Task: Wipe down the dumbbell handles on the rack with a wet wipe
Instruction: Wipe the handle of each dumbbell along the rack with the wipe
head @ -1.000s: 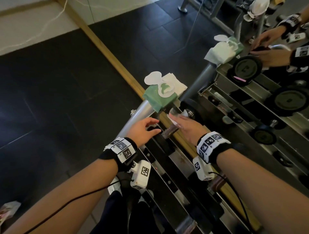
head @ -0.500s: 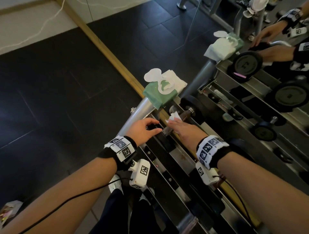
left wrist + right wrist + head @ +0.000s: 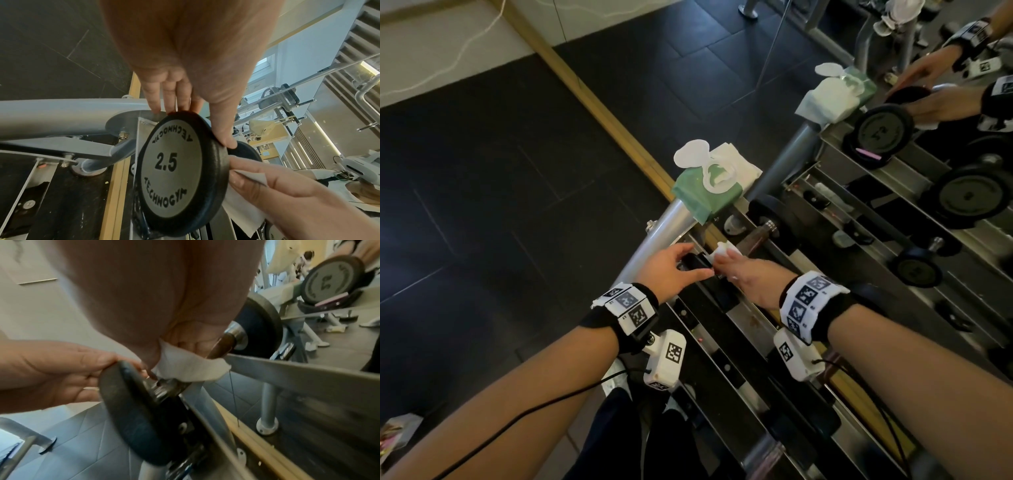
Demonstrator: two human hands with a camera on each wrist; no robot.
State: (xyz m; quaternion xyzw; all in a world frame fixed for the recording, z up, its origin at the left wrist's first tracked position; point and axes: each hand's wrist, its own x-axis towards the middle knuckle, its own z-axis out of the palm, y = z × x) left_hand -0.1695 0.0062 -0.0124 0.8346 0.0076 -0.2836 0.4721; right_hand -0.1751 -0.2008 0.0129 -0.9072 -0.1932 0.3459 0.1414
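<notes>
A small 2.5 dumbbell (image 3: 765, 224) lies on the top tier of the metal rack (image 3: 750, 318). My left hand (image 3: 693, 260) grips the rim of its near black disc (image 3: 176, 165), thumb (image 3: 224, 129) on one side and fingers on the other. My right hand (image 3: 726, 255) holds a white wet wipe (image 3: 724, 248) wrapped round the brown handle (image 3: 753, 240), right beside the near disc. In the right wrist view the wipe (image 3: 189, 368) covers the handle's near end, and the far disc (image 3: 259, 332) stands free.
A green wet-wipe pack (image 3: 709, 192) with its lid open sits on the rack's grey post (image 3: 664, 229). A mirror (image 3: 928, 154) behind the rack reflects the hands and dumbbells. Another dumbbell handle (image 3: 760, 455) lies lower down. Dark floor tiles (image 3: 500, 205) spread to the left.
My right hand has slid the wipe along the handle toward me, from the far part to the near disc. The left hand has kept its hold on the disc.
</notes>
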